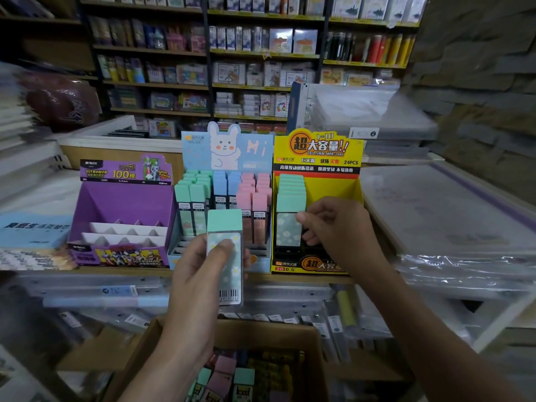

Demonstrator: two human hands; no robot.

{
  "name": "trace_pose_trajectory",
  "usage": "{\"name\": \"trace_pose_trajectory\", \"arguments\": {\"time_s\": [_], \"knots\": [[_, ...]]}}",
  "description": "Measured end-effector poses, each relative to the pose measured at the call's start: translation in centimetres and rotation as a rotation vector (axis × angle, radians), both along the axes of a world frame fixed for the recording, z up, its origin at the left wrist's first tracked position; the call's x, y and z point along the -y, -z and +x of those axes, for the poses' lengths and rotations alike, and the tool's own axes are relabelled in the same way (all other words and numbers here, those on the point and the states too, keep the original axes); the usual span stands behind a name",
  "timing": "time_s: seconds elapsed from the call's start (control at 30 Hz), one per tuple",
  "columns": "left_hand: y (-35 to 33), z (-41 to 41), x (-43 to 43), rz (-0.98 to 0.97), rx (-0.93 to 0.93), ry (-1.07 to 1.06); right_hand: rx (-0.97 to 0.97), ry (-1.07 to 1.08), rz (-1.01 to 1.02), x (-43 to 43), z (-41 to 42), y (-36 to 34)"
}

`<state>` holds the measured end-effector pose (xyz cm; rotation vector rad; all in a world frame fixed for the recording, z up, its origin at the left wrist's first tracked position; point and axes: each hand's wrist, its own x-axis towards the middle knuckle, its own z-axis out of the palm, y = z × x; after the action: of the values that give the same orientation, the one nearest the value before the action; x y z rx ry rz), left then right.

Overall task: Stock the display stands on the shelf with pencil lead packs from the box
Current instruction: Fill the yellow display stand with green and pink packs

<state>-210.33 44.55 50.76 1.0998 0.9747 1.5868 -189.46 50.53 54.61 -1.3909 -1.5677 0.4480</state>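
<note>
My left hand grips a green-capped lead pack with a daisy pattern, upright in front of the shelf edge. My right hand pinches the right edge of another green pack, the front one of a row standing in the left column of the yellow display stand. The blue rabbit stand in the middle holds green, blue and pink packs. The purple stand on the left shows only bare white dividers. A cardboard box below holds several green, pink and yellow packs.
Stacks of clear plastic folders lie right of the stands and under the shelf. A blue packet sits left of the purple stand. Stocked shelves fill the background.
</note>
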Motion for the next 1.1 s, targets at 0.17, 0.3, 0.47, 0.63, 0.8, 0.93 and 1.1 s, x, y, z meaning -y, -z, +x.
{"name": "trace_pose_trajectory", "arguments": {"time_s": [0.17, 0.3, 0.47, 0.63, 0.8, 0.93, 1.1], "knots": [[0.4, 0.1, -0.8, 0.009, -0.005, 0.003, 0.076, 0.035, 0.009, 0.0, 0.0, 0.0], [0.3, 0.5, -1.2, 0.016, -0.026, 0.03, 0.09, 0.038, 0.01, -0.2, 0.2, 0.0], [0.2, 1.0, -1.5, 0.057, -0.058, 0.066, 0.055, 0.038, 0.021, 0.0, 0.1, 0.4], [-0.3, 1.4, -1.6, 0.124, -0.147, 0.063, 0.122, 0.048, 0.013, 1.1, -0.2, 0.2], [-1.5, 2.0, -1.7, 0.209, -0.184, 0.057, 0.275, 0.105, 0.299, 4.2, 1.0, -2.2], [-2.1, 2.5, -2.3, 0.259, -0.202, 0.051, 0.265, 0.149, 0.375, 5.2, 5.0, -4.3], [-2.7, 3.7, -3.1, 0.28, -0.216, 0.033, 0.387, 0.243, 0.312, 4.6, 10.8, -4.5]]}}
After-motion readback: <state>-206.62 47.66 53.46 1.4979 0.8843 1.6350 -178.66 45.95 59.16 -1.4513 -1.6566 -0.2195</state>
